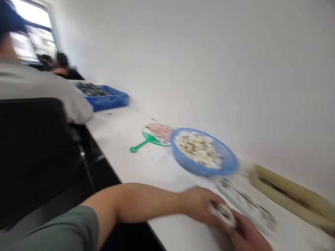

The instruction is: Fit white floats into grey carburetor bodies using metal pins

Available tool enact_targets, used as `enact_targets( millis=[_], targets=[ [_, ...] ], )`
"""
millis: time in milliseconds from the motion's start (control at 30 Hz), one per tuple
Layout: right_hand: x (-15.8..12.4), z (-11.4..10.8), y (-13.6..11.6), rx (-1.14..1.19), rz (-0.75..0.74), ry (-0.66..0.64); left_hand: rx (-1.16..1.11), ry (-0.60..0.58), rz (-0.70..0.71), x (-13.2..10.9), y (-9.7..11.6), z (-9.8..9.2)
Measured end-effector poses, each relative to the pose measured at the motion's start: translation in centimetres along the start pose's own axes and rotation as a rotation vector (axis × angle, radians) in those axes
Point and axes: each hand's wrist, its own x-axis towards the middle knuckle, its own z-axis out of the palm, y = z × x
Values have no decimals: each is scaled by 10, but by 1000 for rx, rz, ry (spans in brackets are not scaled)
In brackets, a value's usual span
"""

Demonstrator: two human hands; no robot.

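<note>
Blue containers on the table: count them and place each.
2: the round blue basin beside the green-handled fan, and the blue crate farther along the table, beside the grey-shirted person. Others may be hidden.

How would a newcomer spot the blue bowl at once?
Find the white table along the wall. Just past the left hand, beside the green-handled fan, sits a blue bowl. Unlike the rectangular blue crate farther off with dark pieces, it is round, paler and holds whitish pieces.
</note>
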Motion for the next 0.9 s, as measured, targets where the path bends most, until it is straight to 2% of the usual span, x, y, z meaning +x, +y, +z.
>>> enact_targets(
  millis=[67, 200, 433, 567, 667, 733, 800, 900],
  targets=[
    [-15, -10, 0, 102, 91, -73, -27, 43, 27, -3, 0, 10],
    [-24, -1, -4, 305, 128, -67, -83, 27, 29, -13, -6, 13],
    [-30, 1, 0, 303, 211, -67, -93, 5, 10, -16, -4, 17],
    [-26, -7, 2, 220, 304, 75, -61, 14, -26, -16, -7, 19],
    [-32, -27, 1, 217, 306, 191, -54, 13, -50, -17, -7, 20],
    [-48, -42, -1, 286, 183, 129, -39, 17, -54, -17, -7, 21],
    [-72, -50, -4, 335, 34, -64, -20, 10, -51, -17, -7, 20],
    [-112, -43, -5, 313, -15, -282, 1, -19, -60, -16, -7, 19]
  ],
)
